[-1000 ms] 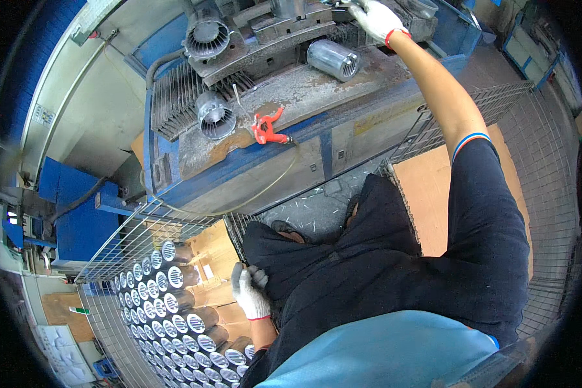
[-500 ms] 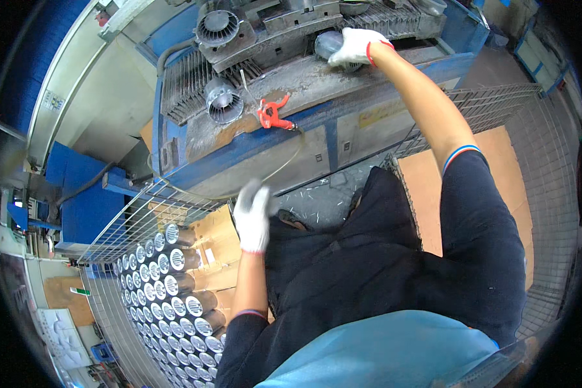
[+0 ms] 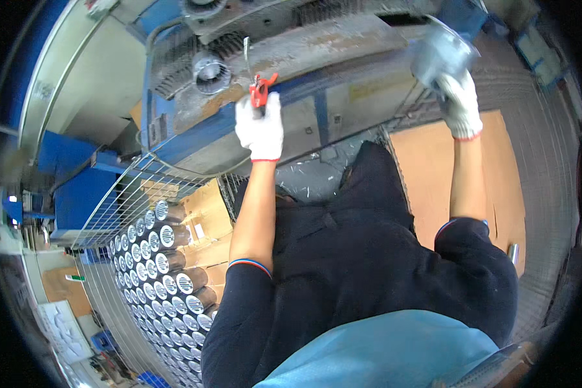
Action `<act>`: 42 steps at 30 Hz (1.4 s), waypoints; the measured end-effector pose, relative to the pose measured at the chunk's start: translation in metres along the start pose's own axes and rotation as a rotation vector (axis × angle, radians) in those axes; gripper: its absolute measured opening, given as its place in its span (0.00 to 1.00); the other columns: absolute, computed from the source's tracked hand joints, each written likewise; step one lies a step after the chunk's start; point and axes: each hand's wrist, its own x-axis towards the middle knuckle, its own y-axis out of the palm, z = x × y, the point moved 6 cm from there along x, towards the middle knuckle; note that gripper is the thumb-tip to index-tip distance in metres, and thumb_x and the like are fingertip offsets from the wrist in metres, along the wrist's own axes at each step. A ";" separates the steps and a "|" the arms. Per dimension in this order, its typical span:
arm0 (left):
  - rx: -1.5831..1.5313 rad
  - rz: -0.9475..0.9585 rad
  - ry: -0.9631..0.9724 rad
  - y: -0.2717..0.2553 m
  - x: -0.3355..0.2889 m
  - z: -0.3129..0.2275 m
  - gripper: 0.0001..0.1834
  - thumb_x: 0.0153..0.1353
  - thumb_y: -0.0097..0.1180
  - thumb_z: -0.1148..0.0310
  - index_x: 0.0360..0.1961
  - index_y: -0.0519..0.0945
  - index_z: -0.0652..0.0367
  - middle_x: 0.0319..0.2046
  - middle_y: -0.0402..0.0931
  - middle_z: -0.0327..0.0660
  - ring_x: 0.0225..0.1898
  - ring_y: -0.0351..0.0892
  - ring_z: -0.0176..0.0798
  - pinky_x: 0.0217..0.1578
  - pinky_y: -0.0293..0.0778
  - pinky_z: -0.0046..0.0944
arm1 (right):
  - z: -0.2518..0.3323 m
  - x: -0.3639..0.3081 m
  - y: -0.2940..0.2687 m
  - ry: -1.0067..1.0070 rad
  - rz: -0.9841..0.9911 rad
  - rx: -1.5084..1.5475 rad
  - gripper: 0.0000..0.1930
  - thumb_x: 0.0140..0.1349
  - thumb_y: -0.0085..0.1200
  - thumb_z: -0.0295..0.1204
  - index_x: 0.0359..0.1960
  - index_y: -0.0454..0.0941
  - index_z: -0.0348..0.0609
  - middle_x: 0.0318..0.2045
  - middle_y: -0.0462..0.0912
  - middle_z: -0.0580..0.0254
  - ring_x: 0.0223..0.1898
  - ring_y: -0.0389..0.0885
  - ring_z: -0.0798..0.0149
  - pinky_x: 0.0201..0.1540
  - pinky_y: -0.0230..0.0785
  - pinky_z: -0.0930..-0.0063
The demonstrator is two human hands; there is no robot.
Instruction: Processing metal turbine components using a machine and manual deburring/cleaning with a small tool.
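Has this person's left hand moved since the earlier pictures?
Yes, forward: against the fixed workbench, the left hand has gone from short of it to its front edge, gripping the red air gun.

Bright, soft light; metal cylinder (image 3: 443, 55) and right hand (image 3: 460, 107) motion-blurred, 2 o'clock; fisheye edges bent, black corners, hazy 9 o'clock.

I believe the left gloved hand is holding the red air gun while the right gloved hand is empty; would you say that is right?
Not quite: the right hand is not empty; the head view shows it holding a grey metal casing. The left hand does hold the red air gun.
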 end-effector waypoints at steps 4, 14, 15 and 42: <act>-0.647 0.267 -0.245 0.029 -0.045 -0.025 0.30 0.73 0.63 0.68 0.71 0.68 0.66 0.55 0.83 0.43 0.52 0.83 0.35 0.57 0.77 0.35 | -0.009 -0.094 -0.073 0.312 0.091 -0.016 0.40 0.52 0.77 0.43 0.65 0.76 0.37 0.53 0.85 0.59 0.55 0.83 0.61 0.61 0.75 0.65; 0.333 1.716 0.595 0.176 -0.251 -0.130 0.27 0.67 0.59 0.43 0.51 0.83 0.55 0.45 0.87 0.54 0.50 0.85 0.62 0.50 0.79 0.56 | -0.094 -0.265 -0.164 0.863 -0.089 -1.189 0.52 0.38 0.76 0.47 0.67 0.72 0.35 0.54 0.85 0.42 0.54 0.86 0.52 0.56 0.79 0.63; 0.365 1.768 0.627 0.184 -0.265 -0.130 0.26 0.67 0.59 0.43 0.50 0.83 0.56 0.45 0.87 0.55 0.50 0.85 0.62 0.51 0.79 0.56 | -0.100 -0.278 -0.171 0.881 -0.079 -1.175 0.52 0.38 0.76 0.47 0.67 0.72 0.35 0.54 0.85 0.42 0.54 0.86 0.52 0.56 0.79 0.63; 0.273 1.900 0.478 0.196 -0.324 -0.152 0.30 0.72 0.51 0.38 0.51 0.83 0.57 0.46 0.86 0.56 0.50 0.85 0.61 0.51 0.79 0.57 | -0.093 -0.341 -0.213 0.445 -0.388 -1.159 0.53 0.39 0.81 0.42 0.68 0.68 0.32 0.62 0.78 0.40 0.65 0.78 0.45 0.68 0.71 0.57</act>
